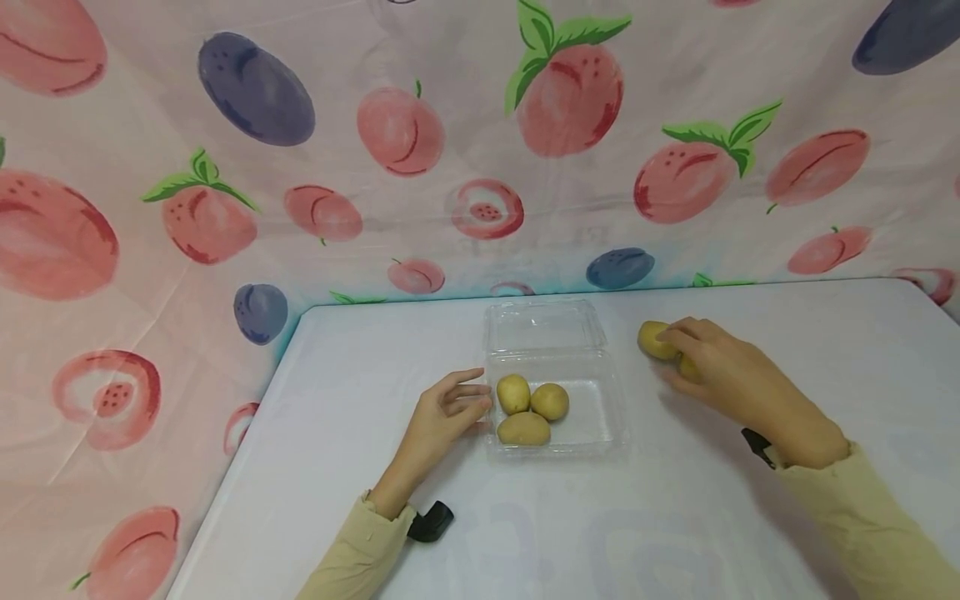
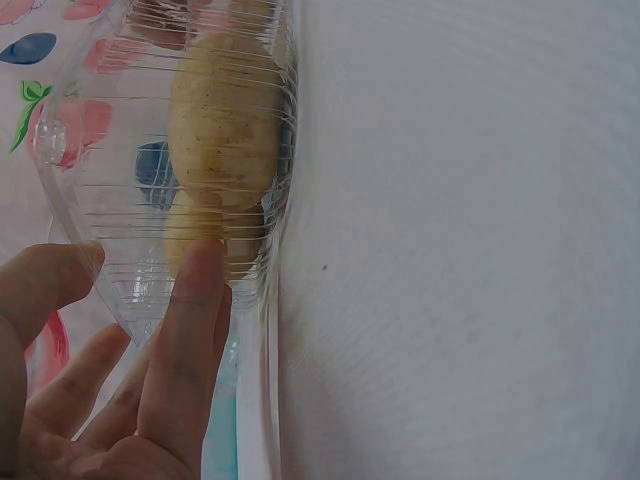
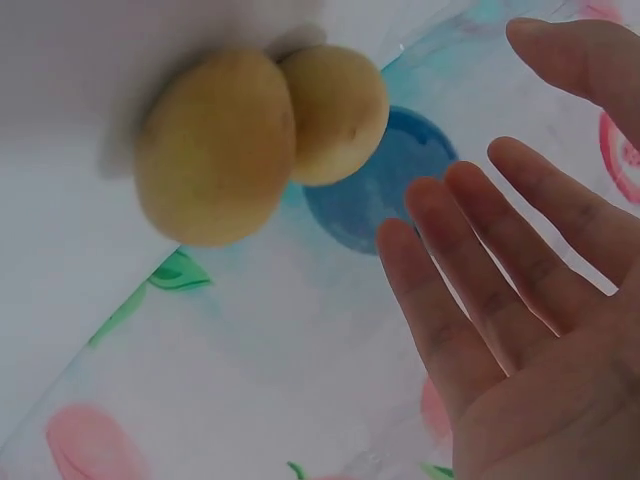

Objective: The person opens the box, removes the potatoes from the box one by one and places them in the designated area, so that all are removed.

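Observation:
A clear plastic clamshell box (image 1: pixel 600 417) lies with its lid (image 1: pixel 545 327) folded back. Three yellow potatoes sit in its left part: an oval potato (image 1: pixel 524 429) in front, two rounder ones behind. My left hand (image 1: pixel 442 417) touches the box's left side with fairly straight fingers; in the left wrist view its fingertips (image 2: pixel 200 265) overlap the ribbed wall. Outside the box to the right lie two more potatoes, one potato (image 1: pixel 652 340) farther back, the other potato (image 3: pixel 215 150) partly hidden by my right hand (image 1: pixel 723 367). In the right wrist view that hand's fingers are spread and apart from both potatoes.
A white table (image 1: pixel 330 358) carries everything. Behind it and at the left hangs a fruit-printed cloth (image 1: pixel 420 50). A black wrist strap piece (image 1: pixel 431 522) sticks out beside my left sleeve (image 1: pixel 360 546).

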Motion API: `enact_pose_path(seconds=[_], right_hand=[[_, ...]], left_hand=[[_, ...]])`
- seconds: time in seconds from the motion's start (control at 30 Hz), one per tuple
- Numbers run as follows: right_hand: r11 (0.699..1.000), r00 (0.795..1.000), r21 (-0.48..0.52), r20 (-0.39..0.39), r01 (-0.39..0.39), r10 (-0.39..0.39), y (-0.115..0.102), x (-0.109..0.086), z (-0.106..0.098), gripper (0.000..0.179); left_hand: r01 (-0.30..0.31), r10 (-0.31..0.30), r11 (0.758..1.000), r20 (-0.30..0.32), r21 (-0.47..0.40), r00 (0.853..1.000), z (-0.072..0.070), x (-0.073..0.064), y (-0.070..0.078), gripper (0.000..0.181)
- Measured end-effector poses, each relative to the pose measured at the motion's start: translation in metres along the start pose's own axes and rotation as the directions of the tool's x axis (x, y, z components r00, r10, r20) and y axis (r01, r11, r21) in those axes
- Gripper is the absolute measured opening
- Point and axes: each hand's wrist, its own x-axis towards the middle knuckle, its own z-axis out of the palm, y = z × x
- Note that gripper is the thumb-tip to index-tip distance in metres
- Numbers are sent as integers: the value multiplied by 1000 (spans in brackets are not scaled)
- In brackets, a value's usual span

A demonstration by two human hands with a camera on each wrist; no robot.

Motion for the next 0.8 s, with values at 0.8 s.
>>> enact_pose_path(seconds=[0.8], right_hand=[[984,983,-35,-61,173,-175,-30,12,11,44]], left_hand=[[-2,2,1000,5,-12,1000,1,-1,2,53]])
